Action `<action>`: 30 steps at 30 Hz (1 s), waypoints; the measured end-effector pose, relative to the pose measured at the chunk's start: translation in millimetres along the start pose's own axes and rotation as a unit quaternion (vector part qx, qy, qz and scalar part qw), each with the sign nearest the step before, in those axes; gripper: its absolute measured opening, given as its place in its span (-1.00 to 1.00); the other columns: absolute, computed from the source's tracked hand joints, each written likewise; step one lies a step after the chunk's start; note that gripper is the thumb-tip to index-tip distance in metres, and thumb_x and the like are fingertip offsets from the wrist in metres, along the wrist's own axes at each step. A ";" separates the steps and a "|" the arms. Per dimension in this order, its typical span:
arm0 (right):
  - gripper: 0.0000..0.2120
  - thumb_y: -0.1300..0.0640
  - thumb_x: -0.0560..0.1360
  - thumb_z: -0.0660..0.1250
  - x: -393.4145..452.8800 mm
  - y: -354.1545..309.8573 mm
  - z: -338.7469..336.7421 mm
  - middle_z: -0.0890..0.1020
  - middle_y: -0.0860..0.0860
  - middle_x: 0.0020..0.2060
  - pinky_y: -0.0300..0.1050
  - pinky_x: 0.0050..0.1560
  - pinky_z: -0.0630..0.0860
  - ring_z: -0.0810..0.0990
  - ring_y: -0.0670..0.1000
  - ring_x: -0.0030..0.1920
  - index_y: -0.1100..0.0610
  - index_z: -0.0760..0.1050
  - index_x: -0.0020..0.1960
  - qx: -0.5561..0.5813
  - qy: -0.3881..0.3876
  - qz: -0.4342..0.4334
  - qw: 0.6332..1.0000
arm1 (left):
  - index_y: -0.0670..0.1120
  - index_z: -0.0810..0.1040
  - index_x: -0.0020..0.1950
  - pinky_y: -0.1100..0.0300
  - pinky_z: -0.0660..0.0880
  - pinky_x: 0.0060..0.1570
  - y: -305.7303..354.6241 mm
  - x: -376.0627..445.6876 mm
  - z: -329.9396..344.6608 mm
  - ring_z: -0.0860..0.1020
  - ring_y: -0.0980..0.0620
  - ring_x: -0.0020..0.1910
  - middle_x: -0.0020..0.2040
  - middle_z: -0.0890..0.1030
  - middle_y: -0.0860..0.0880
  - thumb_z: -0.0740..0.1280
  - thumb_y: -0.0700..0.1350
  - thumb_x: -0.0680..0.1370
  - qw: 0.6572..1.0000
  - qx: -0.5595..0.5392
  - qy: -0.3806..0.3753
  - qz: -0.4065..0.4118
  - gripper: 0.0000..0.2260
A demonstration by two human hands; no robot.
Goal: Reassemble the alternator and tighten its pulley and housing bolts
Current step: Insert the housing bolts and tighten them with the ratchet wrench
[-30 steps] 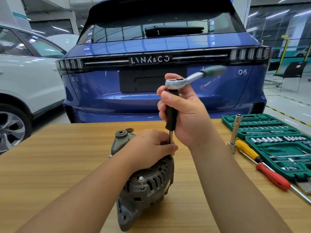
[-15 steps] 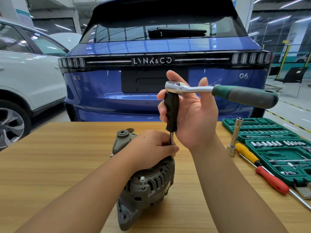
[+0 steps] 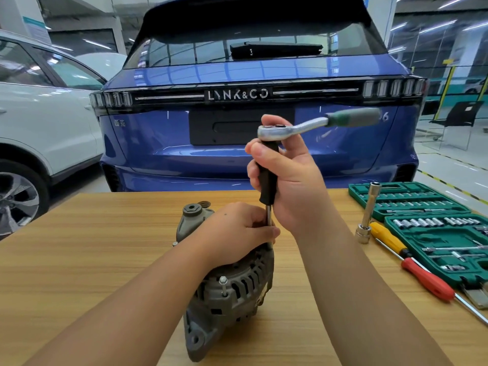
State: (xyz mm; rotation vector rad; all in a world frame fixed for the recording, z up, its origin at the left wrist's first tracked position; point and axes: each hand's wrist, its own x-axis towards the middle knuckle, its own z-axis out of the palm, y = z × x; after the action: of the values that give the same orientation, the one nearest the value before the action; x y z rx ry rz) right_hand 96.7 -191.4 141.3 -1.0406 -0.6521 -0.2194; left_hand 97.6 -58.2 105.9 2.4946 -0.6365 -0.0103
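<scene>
Alternator [image 3: 232,291] on bench [image 3: 79,260], near edge. Left hand [image 3: 237,231] on its top, grip pinching driver [image 3: 268,180] shaft. Right hand [image 3: 290,180] grip wrapped round driver handle, ratchet [image 3: 303,126] on top.

A: What lettering can you read here?

B: You read "LYNK&CO" in silver letters on the dark light bar [image 3: 239,95] across the blue car [image 3: 237,72].

A: Any numerals for you?

B: You see a "6" on the tailgate's right side, half hidden behind the ratchet handle [image 3: 353,118]. The small badge [image 3: 119,123] at left is illegible.
</scene>
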 end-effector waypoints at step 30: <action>-0.70 0.26 0.52 0.37 -3.2 1.5 6.9 0.47 0.01 -0.31 -0.18 -0.31 0.48 0.44 -0.02 -0.38 -0.04 0.52 0.18 -0.072 0.030 -0.067 0.995 | 0.13 0.67 -0.05 -0.01 0.61 0.02 1.1 -1.1 -0.1 0.63 0.18 -0.15 -0.13 0.69 0.12 0.31 0.16 0.62 1.000 -0.010 -0.001 0.010 -0.80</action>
State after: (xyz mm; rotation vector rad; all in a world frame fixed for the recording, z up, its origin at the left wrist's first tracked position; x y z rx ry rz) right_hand 92.1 -185.1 140.6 -1.1244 -0.6593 -0.4173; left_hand 96.2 -58.4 106.5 2.4685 -0.6592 -0.0128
